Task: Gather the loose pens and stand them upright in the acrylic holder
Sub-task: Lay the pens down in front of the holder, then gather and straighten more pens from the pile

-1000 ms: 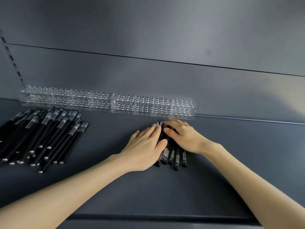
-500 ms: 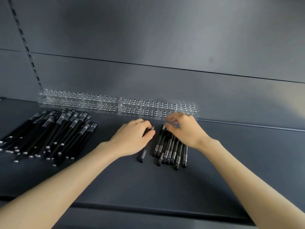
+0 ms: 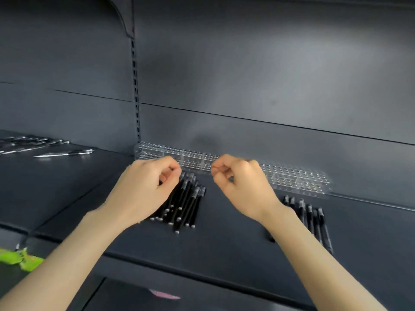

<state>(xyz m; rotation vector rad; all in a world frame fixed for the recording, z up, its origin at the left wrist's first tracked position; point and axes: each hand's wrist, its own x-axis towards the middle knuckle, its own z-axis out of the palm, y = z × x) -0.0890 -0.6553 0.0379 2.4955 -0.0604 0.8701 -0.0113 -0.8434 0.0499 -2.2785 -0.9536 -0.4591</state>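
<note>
The first bunch of black pens [image 3: 186, 203] lies flat just under and beyond the left hand [image 3: 146, 189]. The pens are slim and round, with grey sleeves near one end and small silver tips. The palm hides part of this bunch. The second bunch of black pens [image 3: 312, 218] lies at the outer side of the right hand [image 3: 242, 187], and the forearm covers some of it. Both bunches rest on the dark matte metal shelf [image 3: 224, 243].

The clear acrylic holder [image 3: 296, 178] is a long, low, glossy block with rows of round holes. It stands behind both grips, against the smooth grey back panel [image 3: 247, 75], and the knuckles hide its middle.

Each grip is closed above the shelf. The fingers are curled, the thumb is pressed to the fingertips, and nothing can be seen inside.

Far to the outer side of the left grip, some thin silvery pens [image 3: 45, 147] lie blurred on the next shelf. A bright green thing [image 3: 20, 259] at the lower edge is too blurred to make out.
</note>
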